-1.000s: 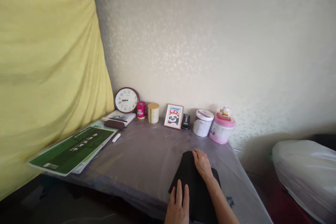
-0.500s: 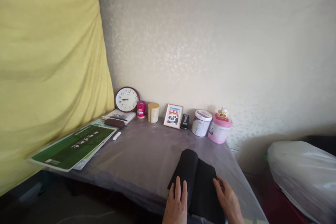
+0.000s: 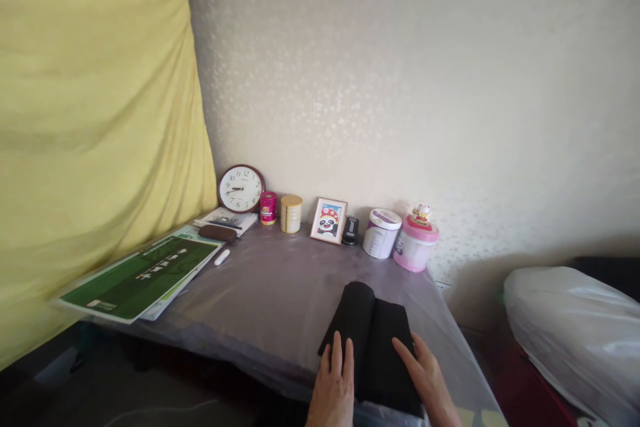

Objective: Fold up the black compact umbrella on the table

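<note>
Head view. Laid at the near right of the table: folded black fabric. Over its left part, left hand palm down, fingers straight, slightly apart, pointing forward. At its right edge, right hand angled inward, thumb spread from fingers, lying over the fabric.

The grey-covered table carries a folded black item, framed picture, pink tub and yellow-lidded can.
</note>
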The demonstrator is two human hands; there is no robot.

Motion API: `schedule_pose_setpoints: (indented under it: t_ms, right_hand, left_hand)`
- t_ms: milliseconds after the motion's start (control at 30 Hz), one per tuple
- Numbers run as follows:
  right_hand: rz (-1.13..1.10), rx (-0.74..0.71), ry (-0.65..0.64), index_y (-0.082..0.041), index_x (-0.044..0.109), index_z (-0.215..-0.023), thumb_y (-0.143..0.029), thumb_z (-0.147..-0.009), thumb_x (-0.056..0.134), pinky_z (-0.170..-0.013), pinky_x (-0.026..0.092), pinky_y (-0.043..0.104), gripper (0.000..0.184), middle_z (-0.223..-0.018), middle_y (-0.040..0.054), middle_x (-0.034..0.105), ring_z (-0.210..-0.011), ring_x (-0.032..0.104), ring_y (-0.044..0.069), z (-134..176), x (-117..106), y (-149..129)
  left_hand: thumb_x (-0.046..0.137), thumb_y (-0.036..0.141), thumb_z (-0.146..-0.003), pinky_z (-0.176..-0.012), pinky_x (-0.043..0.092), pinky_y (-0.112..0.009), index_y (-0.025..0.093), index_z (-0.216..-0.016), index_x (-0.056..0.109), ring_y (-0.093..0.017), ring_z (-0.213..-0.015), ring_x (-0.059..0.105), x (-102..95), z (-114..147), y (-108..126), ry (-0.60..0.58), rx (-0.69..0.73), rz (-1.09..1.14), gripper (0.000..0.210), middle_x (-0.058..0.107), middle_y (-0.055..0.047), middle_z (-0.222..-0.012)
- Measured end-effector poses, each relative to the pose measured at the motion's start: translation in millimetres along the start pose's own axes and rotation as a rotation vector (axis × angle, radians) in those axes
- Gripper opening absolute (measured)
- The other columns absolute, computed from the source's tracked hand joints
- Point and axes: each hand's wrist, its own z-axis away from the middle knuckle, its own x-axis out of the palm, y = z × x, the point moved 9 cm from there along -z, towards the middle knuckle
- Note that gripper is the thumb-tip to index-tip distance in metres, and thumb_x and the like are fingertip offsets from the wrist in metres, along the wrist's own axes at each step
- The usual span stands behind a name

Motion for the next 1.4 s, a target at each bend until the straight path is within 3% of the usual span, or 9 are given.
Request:
schedule_pose_setpoints:
  t_ms: [233, 467, 600, 767, 1033, 1233, 1400]
  right_hand:
    - [-0.107, -0.067, -0.075, -0.016, 0.063, -0.095, -0.047, -0.066, 0.06, -0.071, 0.052, 0.031, 0.042, -0.093, 0.0072, 0.07, -0.089, 0.064, 0.026, -2.8, 20.8, -29.2]
    - [-0.156, -0.109, -0.129, -0.016, 0.064, -0.09, -0.045, -0.066, 0.062, -0.067, 0.052, 0.031, 0.038, -0.083, 0.0054, 0.07, -0.078, 0.064, 0.024, -9.0, 40.9, -45.3]
    - [-0.22, -0.138, -0.155, -0.017, 0.066, -0.089, -0.045, -0.064, 0.064, -0.071, 0.051, 0.032, 0.038, -0.087, 0.0059, 0.07, -0.083, 0.063, 0.025, -12.2, 52.5, -57.6]
    - [-0.299, -0.133, -0.197, -0.016, 0.064, -0.09, -0.043, -0.066, 0.064, -0.072, 0.052, 0.033, 0.036, -0.089, 0.0062, 0.07, -0.084, 0.063, 0.024, -17.2, 71.8, -64.6]
    - [-0.262, -0.156, -0.231, -0.016, 0.061, -0.089, -0.039, -0.068, 0.061, -0.069, 0.052, 0.033, 0.031, -0.084, 0.0058, 0.069, -0.078, 0.064, 0.023, -28.1, 100.7, -62.1]
    - [-0.115, -0.172, -0.206, -0.017, 0.063, -0.086, -0.038, -0.064, 0.062, -0.068, 0.052, 0.034, 0.03, -0.079, 0.005, 0.07, -0.079, 0.064, 0.025, -35.0, 112.8, -54.5]
    - [0.025, -0.182, -0.189, -0.015, 0.062, -0.094, -0.037, -0.065, 0.06, -0.072, 0.05, 0.035, 0.037, -0.081, 0.0066, 0.069, -0.082, 0.064, 0.025, -42.9, 118.0, -45.7]
  left_hand:
    - [0.063, 0.001, -0.047, -0.106, 0.029, -0.044, 0.016, -0.14, 0.001, -0.037, -0.134, 0.014, 3.7, -0.4, -0.5, -0.009, -0.005, -0.004, 0.112, -0.004, -0.015, -0.148]
    - [0.063, 0.015, -0.056, -0.106, 0.022, -0.056, 0.017, -0.14, -0.003, -0.04, -0.134, 0.012, 26.0, -12.7, -5.4, 0.017, 0.066, -0.05, 0.107, 0.0, -0.013, -0.149]
    - [0.058, 0.017, -0.062, -0.106, 0.023, -0.055, 0.017, -0.14, -0.003, -0.038, -0.134, 0.013, 33.6, -16.0, -8.2, 0.022, 0.064, -0.081, 0.099, 0.004, -0.012, -0.15]
    - [0.052, 0.013, -0.065, -0.105, 0.027, -0.054, 0.017, -0.141, 0.005, -0.036, -0.133, 0.018, 20.3, -10.3, -5.0, 0.057, 0.046, -0.072, 0.089, 0.011, -0.013, -0.149]
    - [0.051, 0.01, -0.067, -0.107, 0.031, -0.04, 0.005, -0.133, 0.032, -0.031, -0.134, 0.021, -13.5, 5.6, 0.2, -0.027, 0.007, 0.023, 0.069, 0.009, -0.017, -0.146]
    - [0.039, 0.004, -0.07, -0.108, 0.029, -0.035, 0.01, -0.136, 0.028, -0.024, -0.134, 0.021, -2.7, -0.4, -10.5, 0.053, 0.006, 0.02, 0.067, 0.016, -0.01, -0.147]
    - [0.051, 0.016, -0.07, -0.108, 0.027, -0.033, 0.005, -0.137, 0.022, -0.026, -0.134, 0.023, 6.9, 4.1, -20.9, 0.066, 0.048, 0.057, 0.074, 0.018, -0.015, -0.147]
